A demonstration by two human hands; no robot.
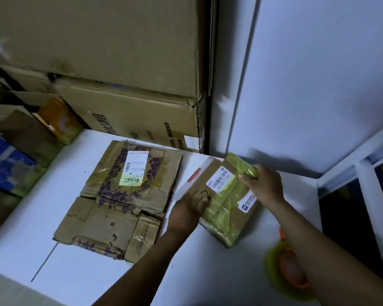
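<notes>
A small cardboard parcel wrapped in yellowish tape, with a white barcode label, lies on the white table at centre right. My left hand rests on its near left edge, fingers blurred and roughly straight. My right hand pinches the parcel's far right corner, where the tape bunches up. A flattened cardboard box with purple print and a shipping label lies flat just left of the parcel.
Large cardboard cartons are stacked at the table's back. Smaller boxes crowd the left side. A yellow-green and orange tape dispenser sits under my right forearm. White wall and a white frame close off the right.
</notes>
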